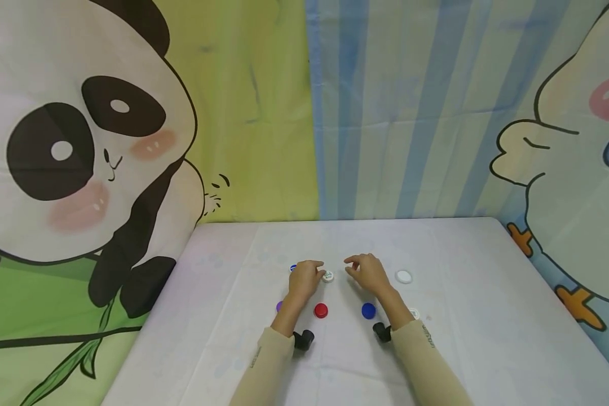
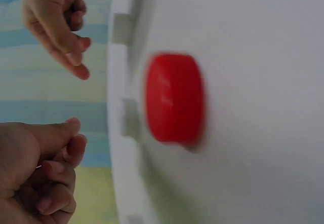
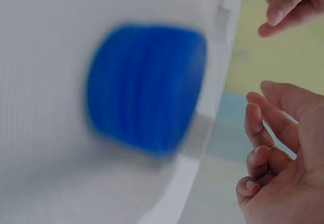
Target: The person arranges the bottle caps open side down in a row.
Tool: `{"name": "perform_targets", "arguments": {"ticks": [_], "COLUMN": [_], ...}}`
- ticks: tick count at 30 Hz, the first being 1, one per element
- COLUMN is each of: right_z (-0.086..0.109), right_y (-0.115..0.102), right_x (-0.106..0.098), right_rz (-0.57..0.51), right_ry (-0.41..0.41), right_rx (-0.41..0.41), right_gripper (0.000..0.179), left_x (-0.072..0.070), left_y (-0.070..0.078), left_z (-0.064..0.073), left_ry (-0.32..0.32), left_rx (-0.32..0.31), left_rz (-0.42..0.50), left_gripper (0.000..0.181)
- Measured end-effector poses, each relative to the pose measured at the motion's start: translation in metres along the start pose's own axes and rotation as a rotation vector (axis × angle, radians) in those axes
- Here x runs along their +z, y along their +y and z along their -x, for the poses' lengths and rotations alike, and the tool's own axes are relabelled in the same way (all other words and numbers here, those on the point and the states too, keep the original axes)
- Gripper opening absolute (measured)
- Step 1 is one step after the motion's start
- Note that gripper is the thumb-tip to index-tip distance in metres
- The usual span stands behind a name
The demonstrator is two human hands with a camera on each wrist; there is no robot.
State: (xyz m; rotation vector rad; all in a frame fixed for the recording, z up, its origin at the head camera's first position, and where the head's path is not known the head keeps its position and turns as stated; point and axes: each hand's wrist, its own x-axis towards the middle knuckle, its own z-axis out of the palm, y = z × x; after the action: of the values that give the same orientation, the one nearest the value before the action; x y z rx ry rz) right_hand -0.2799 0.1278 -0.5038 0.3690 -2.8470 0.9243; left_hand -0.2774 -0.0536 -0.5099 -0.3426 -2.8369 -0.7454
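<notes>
My left hand point(image 1: 304, 277) hovers over the table beside a small white cap point(image 1: 327, 276) with dark print. Its thumb and forefinger come close together in the left wrist view, and no object shows between them. To the right, my right hand point(image 1: 369, 272) is held above the table with fingers loosely bent, thumb and forefinger apart, holding nothing. A red cap point(image 1: 321, 310) lies between the forearms, large in the left wrist view. The blue cap point(image 1: 368, 310), blurred in the right wrist view, is near my right wrist.
A white round lid point(image 1: 403, 276) lies right of my right hand. Another white cap point(image 1: 414, 313) is partly behind the right forearm. Left of my left arm, a purple cap point(image 1: 279, 306) and a blue-and-white cap point(image 1: 292, 268) are partly covered. Printed curtains hang behind the white table point(image 1: 487, 265).
</notes>
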Motion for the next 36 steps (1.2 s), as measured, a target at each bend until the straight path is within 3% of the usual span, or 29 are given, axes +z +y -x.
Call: {"name": "perform_targets", "arguments": {"ticks": [6, 12, 18, 22, 27, 36], "right_z": [0.002, 0.006, 0.008, 0.010, 0.009, 0.010], "right_y": [0.016, 0.026, 0.039, 0.042, 0.042, 0.047], "right_x": [-0.021, -0.026, -0.018, -0.016, -0.017, -0.019], "right_rz": [-0.009, -0.018, 0.009, 0.032, 0.030, 0.011], "right_ry": [0.044, -0.030, -0.108, -0.114, -0.100, -0.091], "right_rx": [0.009, 0.076, 0.106, 0.115, 0.129, 0.121], "right_gripper": [0.022, 0.030, 0.036, 0.033, 0.029, 0.029], "left_x": [-0.005, 0.015, 0.042, 0.051, 0.055, 0.053], "left_y": [0.032, 0.052, 0.057, 0.058, 0.059, 0.061], "left_z": [-0.010, -0.019, -0.019, -0.017, -0.017, -0.019], "left_ry": [0.005, -0.029, -0.117, -0.132, -0.119, -0.119], "left_rx": [0.038, 0.052, 0.024, 0.044, 0.068, 0.051], "left_rz": [0.108, 0.066, 0.001, -0.016, 0.008, 0.051], "left_gripper": [0.025, 0.030, 0.035, 0.023, 0.009, 0.021]}}
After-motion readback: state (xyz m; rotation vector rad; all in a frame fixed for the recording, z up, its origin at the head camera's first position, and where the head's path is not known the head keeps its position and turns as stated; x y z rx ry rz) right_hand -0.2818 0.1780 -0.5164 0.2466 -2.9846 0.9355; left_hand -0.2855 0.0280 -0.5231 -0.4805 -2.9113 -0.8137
